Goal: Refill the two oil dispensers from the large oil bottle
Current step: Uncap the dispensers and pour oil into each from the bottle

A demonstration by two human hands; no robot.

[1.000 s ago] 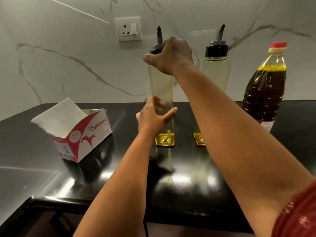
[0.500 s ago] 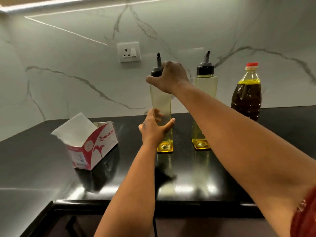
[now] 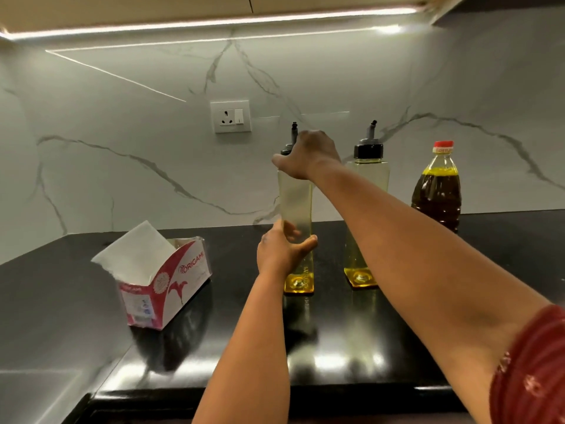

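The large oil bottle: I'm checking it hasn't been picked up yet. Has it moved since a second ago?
No. The large oil bottle stands on the counter to the right of the two dispensers, against the wall, as before; only the camera shifted.

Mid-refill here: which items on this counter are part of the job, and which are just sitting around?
Part of the job:
left dispenser, held by left hand at the body and right hand at the cap
right dispenser
large oil bottle, cap on

Just lying about:
tissue box
wall socket
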